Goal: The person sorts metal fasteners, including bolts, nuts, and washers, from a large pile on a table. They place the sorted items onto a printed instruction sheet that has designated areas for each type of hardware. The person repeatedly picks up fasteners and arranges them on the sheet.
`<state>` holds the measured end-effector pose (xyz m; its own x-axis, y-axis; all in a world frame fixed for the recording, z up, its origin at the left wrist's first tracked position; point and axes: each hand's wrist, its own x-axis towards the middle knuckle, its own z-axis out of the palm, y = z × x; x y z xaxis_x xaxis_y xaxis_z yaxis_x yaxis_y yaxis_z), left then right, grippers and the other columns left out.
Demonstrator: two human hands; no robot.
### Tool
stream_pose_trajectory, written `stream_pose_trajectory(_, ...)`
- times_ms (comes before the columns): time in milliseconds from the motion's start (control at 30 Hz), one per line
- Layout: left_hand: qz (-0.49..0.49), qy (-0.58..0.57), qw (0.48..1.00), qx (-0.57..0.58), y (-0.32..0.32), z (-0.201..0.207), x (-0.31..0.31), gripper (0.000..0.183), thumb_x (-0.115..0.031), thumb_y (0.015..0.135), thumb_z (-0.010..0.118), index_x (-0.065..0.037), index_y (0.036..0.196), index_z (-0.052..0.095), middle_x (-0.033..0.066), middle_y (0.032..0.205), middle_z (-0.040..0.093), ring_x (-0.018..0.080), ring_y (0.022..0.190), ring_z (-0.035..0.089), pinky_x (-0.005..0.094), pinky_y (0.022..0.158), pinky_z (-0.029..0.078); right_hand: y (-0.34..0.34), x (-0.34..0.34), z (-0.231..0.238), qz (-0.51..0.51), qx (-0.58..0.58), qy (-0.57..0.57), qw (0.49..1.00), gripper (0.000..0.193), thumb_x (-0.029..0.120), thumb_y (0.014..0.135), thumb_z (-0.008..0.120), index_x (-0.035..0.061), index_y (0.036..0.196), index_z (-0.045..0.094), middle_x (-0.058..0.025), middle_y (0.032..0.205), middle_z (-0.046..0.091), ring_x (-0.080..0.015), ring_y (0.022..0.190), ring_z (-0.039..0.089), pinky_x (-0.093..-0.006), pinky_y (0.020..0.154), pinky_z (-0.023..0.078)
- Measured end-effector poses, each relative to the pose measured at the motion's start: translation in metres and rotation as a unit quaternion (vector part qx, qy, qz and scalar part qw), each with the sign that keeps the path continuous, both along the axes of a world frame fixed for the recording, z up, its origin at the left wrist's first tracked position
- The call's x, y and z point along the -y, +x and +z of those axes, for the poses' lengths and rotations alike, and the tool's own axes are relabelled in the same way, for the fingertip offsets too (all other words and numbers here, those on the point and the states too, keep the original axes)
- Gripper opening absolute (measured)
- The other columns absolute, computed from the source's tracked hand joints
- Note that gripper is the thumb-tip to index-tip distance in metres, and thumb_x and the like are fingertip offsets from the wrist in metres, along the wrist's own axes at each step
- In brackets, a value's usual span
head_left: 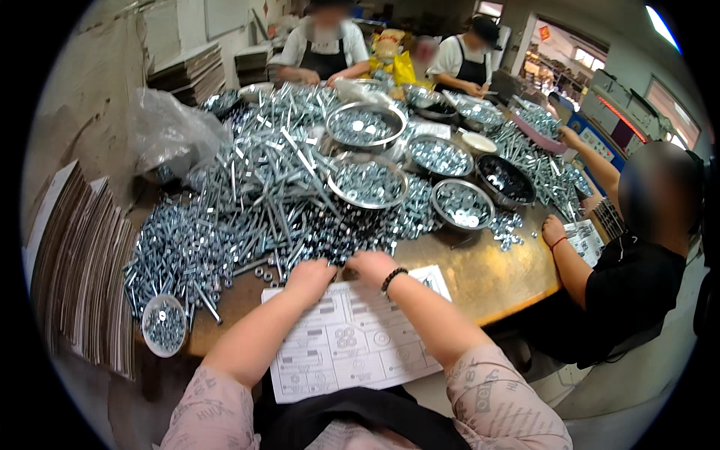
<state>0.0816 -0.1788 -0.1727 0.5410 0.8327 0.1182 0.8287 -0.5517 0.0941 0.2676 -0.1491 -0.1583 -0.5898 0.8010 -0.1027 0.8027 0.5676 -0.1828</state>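
My left hand (pixel 313 276) and my right hand (pixel 370 265) sit close together at the near edge of a big heap of metal fasteners. The fingers of both look curled down toward small dark nuts and bolts (pixel 341 238); whatever is between them is too small or hidden to name. A dark beaded bracelet (pixel 393 279) circles my right wrist. Under my forearms lies a white printed sheet (pixel 351 337) with line drawings of parts, at the table's near edge. Left of my left hand are loose nuts (pixel 264 274) and long bolts (pixel 208 301).
Steel bowls of washers and nuts (pixel 369 180) stand behind the heap. A white bowl (pixel 163 325) is at the near left corner. Stacked cardboard (pixel 79 262) rises at left. A co-worker (pixel 630 247) sits at right; two people (pixel 324 49) work across the table (pixel 502 274).
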Motion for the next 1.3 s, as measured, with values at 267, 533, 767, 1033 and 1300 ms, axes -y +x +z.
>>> stream_pose_trajectory(267, 0.007, -0.02, 1.0, 0.019, 0.002, -0.003, -0.004, 0.013, -0.012, 0.077, 0.05, -0.01, 0.083, 0.061, 0.0102, 0.084, 0.057, 0.0296, 0.082, 0.059, 0.039, 0.071, 0.048, 0.016, -0.006, -0.022, 0.0, -0.081, 0.032, 0.996, 0.014, 0.015, 0.078, 0.056, 0.0074, 0.088, 0.061, -0.0127, 0.091, 0.057, -0.0305, 0.084, 0.059, -0.0401, 0.072, 0.049)
stream_pose_trajectory(533, -0.013, 0.016, 1.0, 0.012, 0.0, -0.005, -0.003, 0.013, -0.009, 0.075, 0.051, -0.005, 0.086, 0.059, 0.012, 0.084, 0.057, 0.0289, 0.08, 0.058, 0.0392, 0.07, 0.048, 0.04, -0.004, 0.02, -0.014, -0.265, 0.142, 0.954, 0.016, 0.015, 0.075, 0.061, 0.0105, 0.09, 0.063, -0.0099, 0.088, 0.059, -0.0289, 0.079, 0.058, -0.0368, 0.071, 0.048)
stream_pose_trajectory(767, -0.072, -0.049, 0.978, 0.188, 0.058, 0.026, 0.034, 0.021, -0.014, 0.075, 0.06, -0.006, 0.095, 0.059, 0.0107, 0.088, 0.057, 0.0279, 0.085, 0.056, 0.0369, 0.073, 0.046, 0.139, 0.099, 0.043, -0.047, -0.103, -0.031, 0.993, 0.022, 0.012, 0.071, 0.065, 0.0091, 0.093, 0.062, -0.0084, 0.085, 0.06, -0.0262, 0.08, 0.058, -0.035, 0.07, 0.047)
stream_pose_trajectory(1033, -0.126, -0.196, 0.955, 0.185, 0.134, 0.0, 0.078, 0.02, -0.018, 0.078, 0.059, -0.006, 0.094, 0.06, 0.0112, 0.091, 0.056, 0.0288, 0.088, 0.056, 0.0369, 0.077, 0.046, 0.178, 0.154, 0.017, -0.125, -0.131, -0.045, 0.982, 0.019, 0.007, 0.069, 0.065, 0.0064, 0.089, 0.063, -0.0105, 0.081, 0.059, -0.0281, 0.079, 0.056, -0.0354, 0.069, 0.045)
stream_pose_trajectory(1300, -0.165, -0.29, 0.911, 0.242, 0.167, -0.008, 0.088, 0.028, -0.002, 0.078, 0.049, -0.006, 0.103, 0.061, 0.0129, 0.099, 0.057, 0.0299, 0.095, 0.054, 0.0352, 0.084, 0.044, 0.186, 0.166, 0.006, -0.134, -0.224, -0.07, 0.963, 0.022, 0.001, 0.074, 0.058, 0.0041, 0.095, 0.063, -0.0108, 0.083, 0.061, -0.0275, 0.081, 0.057, -0.0346, 0.073, 0.046)
